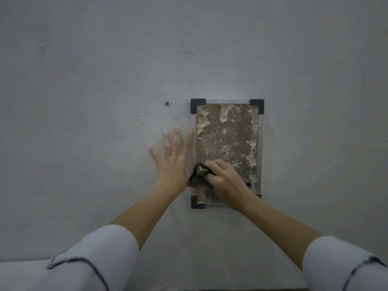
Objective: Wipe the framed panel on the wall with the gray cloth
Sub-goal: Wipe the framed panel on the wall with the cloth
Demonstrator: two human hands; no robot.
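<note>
Pale sleeves [90,259] fill the bottom corners, rolled back so both forearms are bare as they reach up toward the wall [105,80].

The left hand [174,162] lies flat on the wall with its fingers straight and spread. It sits just left of the panel [226,131], and its forefinger runs along the frame's left edge. It holds nothing.

The right hand [226,179] has its fingers curled over the cloth [199,175], pressing it against the lower left part of the panel. The cloth is dark and bunched. It sticks out from under the fingers toward the left hand, close to that hand's thumb side; I cannot tell if they touch.

The panel is an upright rectangle fixed to the gray wall, right of centre in the view. Its face is brown and mottled with pale, flaky patches, thickest near the top and down the right side. Black brackets [196,105] clamp its corners; the lower right one is mostly hidden by the right wrist.

A small dark screw [167,103] sits in the wall left of the top left bracket. A pale ledge [21,274] shows at the bottom left.
</note>
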